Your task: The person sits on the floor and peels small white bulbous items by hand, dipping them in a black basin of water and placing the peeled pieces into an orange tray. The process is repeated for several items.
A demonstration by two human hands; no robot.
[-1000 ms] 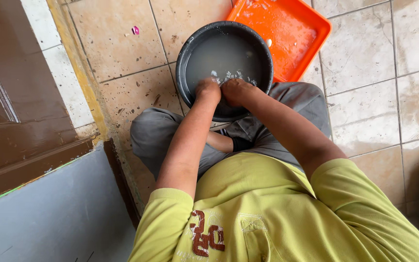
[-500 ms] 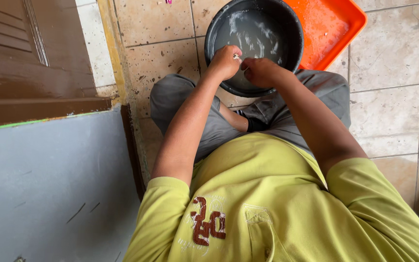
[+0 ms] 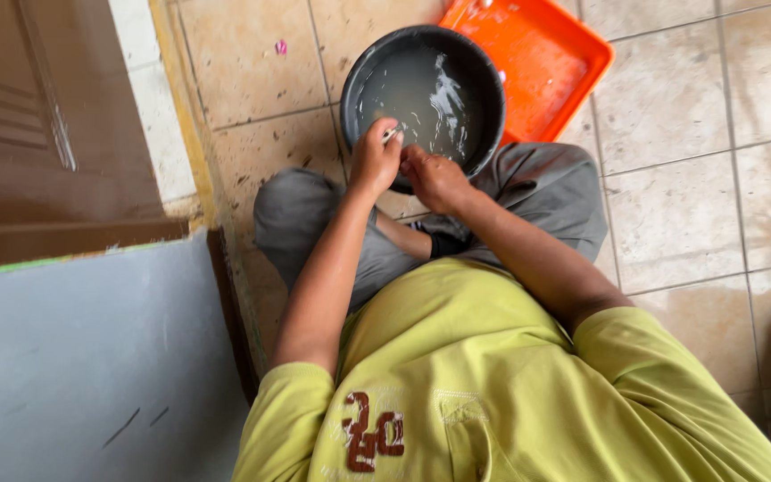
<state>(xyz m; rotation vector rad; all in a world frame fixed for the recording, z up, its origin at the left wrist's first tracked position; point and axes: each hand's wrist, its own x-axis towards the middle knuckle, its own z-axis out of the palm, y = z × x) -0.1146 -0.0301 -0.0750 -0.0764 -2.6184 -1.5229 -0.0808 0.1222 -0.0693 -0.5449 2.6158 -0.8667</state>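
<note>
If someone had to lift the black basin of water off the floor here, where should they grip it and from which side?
Probably by the rim of the black basin, both hands at opposite points on the left and right. The basin is round, upright and holds cloudy water, so an even two-sided lift keeps it level. The far right rim lies over the orange tray; the near rim is taken by the left hand and right hand.

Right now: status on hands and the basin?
Left hand pinching small pale item; right hand closed at black basin rim. Cloudy water inside. Orange tray behind.
</note>
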